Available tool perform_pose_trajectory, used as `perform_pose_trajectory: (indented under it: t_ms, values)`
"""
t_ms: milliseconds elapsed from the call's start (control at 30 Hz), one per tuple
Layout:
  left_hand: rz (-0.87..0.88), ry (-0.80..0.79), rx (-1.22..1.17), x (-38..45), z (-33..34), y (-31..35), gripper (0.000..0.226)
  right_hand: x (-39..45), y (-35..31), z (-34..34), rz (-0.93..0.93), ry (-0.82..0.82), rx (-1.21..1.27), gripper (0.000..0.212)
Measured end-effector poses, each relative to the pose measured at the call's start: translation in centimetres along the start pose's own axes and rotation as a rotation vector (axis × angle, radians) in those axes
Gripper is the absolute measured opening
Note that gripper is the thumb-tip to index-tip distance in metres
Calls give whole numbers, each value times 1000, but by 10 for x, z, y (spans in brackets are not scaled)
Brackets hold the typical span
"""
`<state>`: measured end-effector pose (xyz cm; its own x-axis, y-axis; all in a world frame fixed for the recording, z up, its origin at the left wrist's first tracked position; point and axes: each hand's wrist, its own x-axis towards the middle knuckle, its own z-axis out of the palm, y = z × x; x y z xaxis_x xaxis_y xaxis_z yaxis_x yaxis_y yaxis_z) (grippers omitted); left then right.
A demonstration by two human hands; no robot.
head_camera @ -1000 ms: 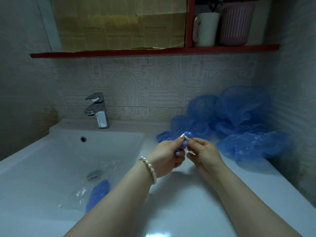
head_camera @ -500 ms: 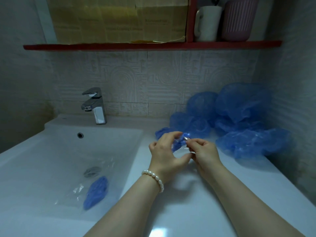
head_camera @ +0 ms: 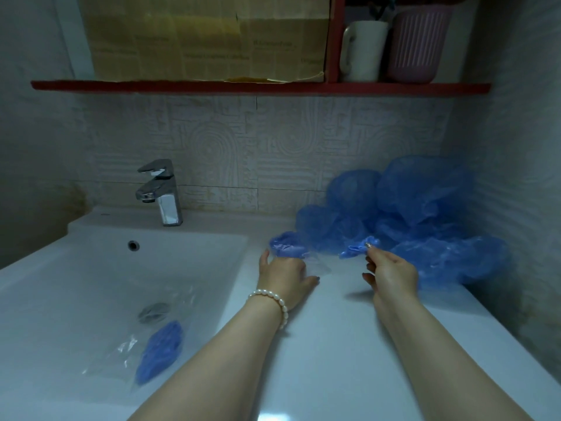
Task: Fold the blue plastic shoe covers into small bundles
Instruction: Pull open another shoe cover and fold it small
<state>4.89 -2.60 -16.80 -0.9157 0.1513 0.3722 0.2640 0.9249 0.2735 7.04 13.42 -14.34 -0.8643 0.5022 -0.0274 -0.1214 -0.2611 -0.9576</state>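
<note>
While the right hand (head_camera: pixel 391 270) pinched a small folded blue bundle (head_camera: pixel 358 246) at its fingertips just in front of the loose pile of blue shoe covers (head_camera: pixel 425 214), the left hand (head_camera: pixel 283 273) rested with fingers spread and relaxed on the white counter (head_camera: pixel 334 344), left of that pile, touching a clear wrapper (head_camera: pixel 318 262). Another flattened blue cover (head_camera: pixel 287 244) lay just beyond it. Farther left of the pile, a bagged blue bundle (head_camera: pixel 161 349) sat in the sink basin (head_camera: pixel 76 284).
</note>
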Motion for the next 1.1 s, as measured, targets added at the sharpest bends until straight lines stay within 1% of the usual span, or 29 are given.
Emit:
perform_pose_trajectory:
  t_ms: [67, 167, 233, 300, 333, 400, 467, 567, 600, 700, 767, 867, 933, 1000, 1100]
  values:
    - [19, 12, 2, -3, -1, -1, 26, -2, 0, 1, -14, -13, -27, 18]
    - [61, 133, 32, -5, 0, -1, 26, -6, -1, 4, -27, -33, -55, 15]
    - [32, 155, -2, -7, -4, 2, 25, -10, -1, 5, -34, -42, -83, 14]
    - [-24, 146, -107, -8, -5, 1, 39, -13, 0, 6, -41, -45, -113, 17]
    - [-74, 130, -163, -8, -8, 1, 43, -15, 0, 6, -49, -49, -124, 19]
    - [-138, 122, -252, -8, -12, -4, 31, -18, 1, 9, -60, -64, -133, 19]
    - [-190, 146, -328, -10, -14, -5, 18, -22, 3, 12, -77, -97, -133, 14]
    - [-271, 116, -524, -12, -13, -6, 20, -27, 6, 20, -123, -159, -138, 10]
    - [-288, 118, -548, -12, -13, -6, 20, -28, 8, 22, -139, -160, -160, 10]
    - [-264, 169, -552, -12, -15, -3, 24, -27, 17, 27, -189, -126, -244, 11]
    - [-244, 211, -549, -13, -17, 0, 24, -26, 22, 28, -233, -86, -345, 11]
    - [-215, 235, -572, -15, -18, 6, 13, -29, 18, 26, -289, 14, -567, 15]
    - [-197, 256, -570, -15, -17, 9, 7, -32, 16, 26, -295, 51, -637, 18]
    - [-173, 302, -578, -16, -17, 12, 4, -35, 17, 28, -274, 31, -672, 21]
    - [-137, 362, -598, -20, -18, 17, 2, -37, 22, 32, -234, -31, -789, 18]
